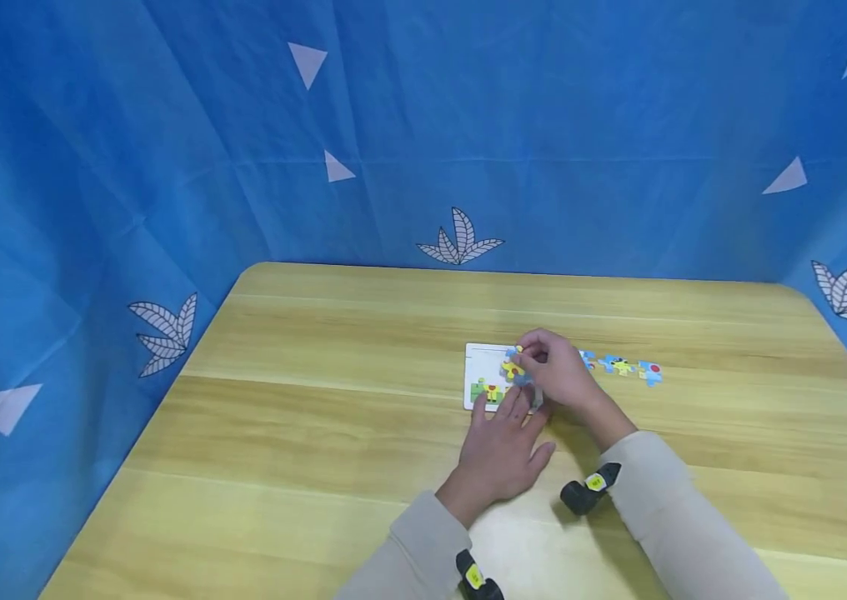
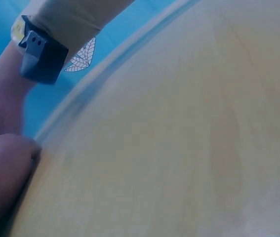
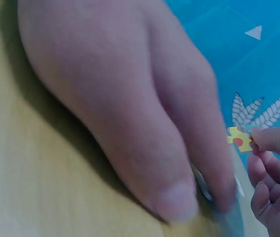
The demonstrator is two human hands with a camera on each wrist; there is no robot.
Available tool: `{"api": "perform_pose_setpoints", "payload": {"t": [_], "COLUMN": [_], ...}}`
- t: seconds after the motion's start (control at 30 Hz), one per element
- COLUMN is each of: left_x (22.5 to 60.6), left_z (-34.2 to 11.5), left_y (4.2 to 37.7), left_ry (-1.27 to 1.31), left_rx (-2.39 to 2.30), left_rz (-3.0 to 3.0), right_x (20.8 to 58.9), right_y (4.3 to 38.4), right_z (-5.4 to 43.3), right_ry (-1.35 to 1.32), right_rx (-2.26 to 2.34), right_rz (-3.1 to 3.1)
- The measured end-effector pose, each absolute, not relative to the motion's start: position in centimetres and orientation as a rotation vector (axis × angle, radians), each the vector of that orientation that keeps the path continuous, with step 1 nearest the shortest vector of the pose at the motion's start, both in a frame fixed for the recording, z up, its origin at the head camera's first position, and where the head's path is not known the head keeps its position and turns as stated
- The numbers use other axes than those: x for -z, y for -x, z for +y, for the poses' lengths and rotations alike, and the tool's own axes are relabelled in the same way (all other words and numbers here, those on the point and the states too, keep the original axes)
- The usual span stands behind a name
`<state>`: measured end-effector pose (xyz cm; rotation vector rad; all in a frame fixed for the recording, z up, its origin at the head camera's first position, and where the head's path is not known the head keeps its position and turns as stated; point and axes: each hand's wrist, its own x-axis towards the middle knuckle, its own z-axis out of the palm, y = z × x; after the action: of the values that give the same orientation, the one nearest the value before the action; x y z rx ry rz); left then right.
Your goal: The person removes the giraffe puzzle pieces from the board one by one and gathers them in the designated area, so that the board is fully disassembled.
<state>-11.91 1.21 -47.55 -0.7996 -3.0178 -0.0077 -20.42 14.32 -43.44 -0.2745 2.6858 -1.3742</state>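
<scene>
My right hand pinches a yellow and blue jigsaw piece between thumb and fingertips, over a white puzzle board. In the right wrist view, the pinched jigsaw piece shows yellow with red-orange spots. My left hand rests palm down with fingers spread, fingertips at the board's near edge. Along that edge of the board lies a green and yellow picture section. Part of the board's right side is hidden behind the hands. In the left wrist view, only part of the left hand shows.
Several loose jigsaw pieces lie in a row to the right of the board. The wooden table has a far edge against a blue patterned cloth. A small black camera hangs at the right sleeve.
</scene>
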Motion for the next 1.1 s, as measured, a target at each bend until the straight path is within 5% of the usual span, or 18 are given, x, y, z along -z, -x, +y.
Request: {"api": "perform_pose_setpoints", "payload": {"t": [0.6, 1.1], "left_x": [47.3, 47.8], "left_z": [1.3, 1.6], "left_y": [12.0, 11.8], "left_ry": [0.809, 0.802], "left_rx": [0.043, 0.051], "left_rz": [-3.012, -3.021], "right_x": [41.2, 43.4], "right_y": [18.0, 16.8], "right_z": [22.9, 26.9], "right_ry": [0.161, 0.008], "right_rx": [1.23, 1.08], "right_rz": [2.789, 2.756]}}
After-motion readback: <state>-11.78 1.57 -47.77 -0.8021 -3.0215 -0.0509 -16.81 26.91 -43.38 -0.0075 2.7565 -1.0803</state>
